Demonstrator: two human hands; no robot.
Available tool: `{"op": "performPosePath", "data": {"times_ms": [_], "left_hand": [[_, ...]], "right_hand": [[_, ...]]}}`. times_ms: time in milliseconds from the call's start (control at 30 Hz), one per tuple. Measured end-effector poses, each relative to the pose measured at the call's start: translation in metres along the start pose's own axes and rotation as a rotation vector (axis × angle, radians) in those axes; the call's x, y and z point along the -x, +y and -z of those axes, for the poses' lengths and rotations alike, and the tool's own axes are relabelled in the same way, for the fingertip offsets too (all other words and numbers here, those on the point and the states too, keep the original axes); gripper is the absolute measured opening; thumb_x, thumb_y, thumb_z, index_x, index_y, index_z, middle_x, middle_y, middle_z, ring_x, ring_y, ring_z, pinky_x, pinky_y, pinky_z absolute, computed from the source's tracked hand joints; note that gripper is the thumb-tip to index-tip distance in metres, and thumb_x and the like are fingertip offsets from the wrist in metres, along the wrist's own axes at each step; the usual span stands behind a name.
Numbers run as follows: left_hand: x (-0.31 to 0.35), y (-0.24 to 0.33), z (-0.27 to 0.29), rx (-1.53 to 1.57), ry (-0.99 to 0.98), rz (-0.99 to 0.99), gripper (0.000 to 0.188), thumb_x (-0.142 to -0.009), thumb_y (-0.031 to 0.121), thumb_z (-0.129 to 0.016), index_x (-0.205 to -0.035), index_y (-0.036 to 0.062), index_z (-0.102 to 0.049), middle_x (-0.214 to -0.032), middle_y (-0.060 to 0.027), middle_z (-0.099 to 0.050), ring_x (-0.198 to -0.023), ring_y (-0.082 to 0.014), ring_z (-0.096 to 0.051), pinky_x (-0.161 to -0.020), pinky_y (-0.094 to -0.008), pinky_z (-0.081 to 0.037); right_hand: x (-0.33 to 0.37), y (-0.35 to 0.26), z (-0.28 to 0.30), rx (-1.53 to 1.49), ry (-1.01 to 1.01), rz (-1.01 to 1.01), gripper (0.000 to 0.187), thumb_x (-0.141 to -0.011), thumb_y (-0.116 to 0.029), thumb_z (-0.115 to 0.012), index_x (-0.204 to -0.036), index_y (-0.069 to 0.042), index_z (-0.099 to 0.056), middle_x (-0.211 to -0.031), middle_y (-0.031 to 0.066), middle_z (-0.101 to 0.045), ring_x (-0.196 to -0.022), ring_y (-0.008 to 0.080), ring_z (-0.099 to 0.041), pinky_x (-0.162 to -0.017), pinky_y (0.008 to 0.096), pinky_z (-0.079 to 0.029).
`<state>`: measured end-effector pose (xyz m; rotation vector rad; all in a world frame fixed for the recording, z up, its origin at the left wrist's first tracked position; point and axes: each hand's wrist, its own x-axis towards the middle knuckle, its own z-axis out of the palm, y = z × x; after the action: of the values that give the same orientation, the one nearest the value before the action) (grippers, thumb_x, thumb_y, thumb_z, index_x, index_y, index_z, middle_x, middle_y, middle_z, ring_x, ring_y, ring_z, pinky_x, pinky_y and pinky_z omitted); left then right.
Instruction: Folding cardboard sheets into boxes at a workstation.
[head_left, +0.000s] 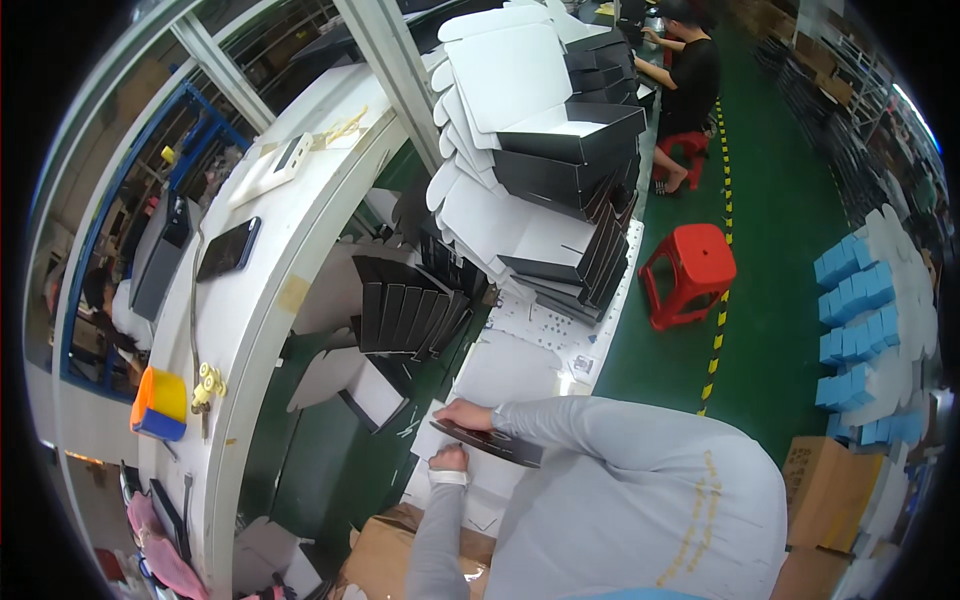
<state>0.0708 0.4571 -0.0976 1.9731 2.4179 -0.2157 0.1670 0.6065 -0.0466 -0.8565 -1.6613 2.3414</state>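
A partly folded cardboard box [497, 446], black outside and white inside, lies on the bench in front of me. My right hand [466, 414] is closed over the far end of its raised black wall. Closer to me, my left hand [449, 459] is curled against the white inner side, its fingertips hidden. A white flat piece of card [508, 366] rests on the bench just beyond my hands. Further along stands a tall, leaning stack of open black-and-white boxes [545, 190].
A brown carton [378, 556] sits by my left forearm. To the left, a white curved table [262, 290] bears a phone [229, 249] and a tape roll [160, 403]. More boxes [408, 315] lie below it. A red stool [692, 268] stands right; a person [690, 75] sits beyond.
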Motion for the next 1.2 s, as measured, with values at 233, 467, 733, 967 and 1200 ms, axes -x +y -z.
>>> {"op": "performPosePath", "data": {"times_ms": [233,467,733,967,1200], "left_hand": [[0.018,-0.008,0.016,0.084,-0.395,0.239,0.02,-0.076,0.026,-0.055,-0.086,0.0094,-0.06,-0.077,-0.0148,-0.067,-0.07,-0.032,-0.066,-0.061,-0.0471,-0.05],[0.015,-0.016,0.013,0.213,-0.381,0.232,0.022,-0.074,0.023,-0.057,-0.088,0.0063,-0.057,-0.078,-0.0196,-0.065,-0.072,-0.0364,-0.065,-0.065,-0.0493,-0.051],[0.024,-0.014,0.01,0.239,-0.454,0.313,0.026,-0.072,0.022,-0.056,-0.092,0.0046,-0.058,-0.087,-0.0221,-0.064,-0.082,-0.0383,-0.063,-0.074,-0.0486,-0.05],[0.083,-0.025,0.033,0.36,-0.271,0.704,0.025,-0.076,0.023,-0.056,-0.084,-0.0009,-0.057,-0.081,-0.0245,-0.063,-0.081,-0.0396,-0.062,-0.072,-0.0473,-0.05],[0.066,0.078,0.064,0.814,-0.241,0.549,0.042,-0.089,0.04,-0.046,-0.086,0.0025,-0.063,-0.088,-0.0202,-0.063,-0.08,-0.0394,-0.059,-0.072,-0.0433,-0.046]], "right_hand": [[0.003,-0.004,0.005,-0.05,0.035,-0.051,0.045,-0.085,-0.041,-0.054,-0.062,-0.002,-0.057,-0.058,0.0012,-0.051,-0.055,0.0107,-0.044,-0.054,0.0296,-0.036],[-0.001,-0.002,0.002,0.003,0.049,0.078,0.042,-0.084,-0.037,-0.055,-0.063,-0.001,-0.061,-0.056,0.0027,-0.053,-0.051,0.0114,-0.045,-0.052,0.0307,-0.038],[0.002,-0.009,0.011,0.235,-0.017,0.114,0.042,-0.087,-0.039,-0.054,-0.074,0.0,-0.063,-0.063,0.0049,-0.056,-0.061,0.0143,-0.049,-0.06,0.0322,-0.042],[0.041,-0.011,0.083,0.352,0.53,0.505,0.022,-0.083,-0.022,-0.057,-0.077,-0.001,-0.059,-0.065,0.0134,-0.054,-0.067,0.0222,-0.053,-0.062,0.0352,-0.043],[0.103,0.007,0.095,0.699,0.395,0.068,0.039,-0.081,-0.038,-0.062,-0.069,-0.002,-0.052,-0.061,0.0157,-0.054,-0.057,0.0294,-0.053,-0.057,0.0385,-0.043]]}}
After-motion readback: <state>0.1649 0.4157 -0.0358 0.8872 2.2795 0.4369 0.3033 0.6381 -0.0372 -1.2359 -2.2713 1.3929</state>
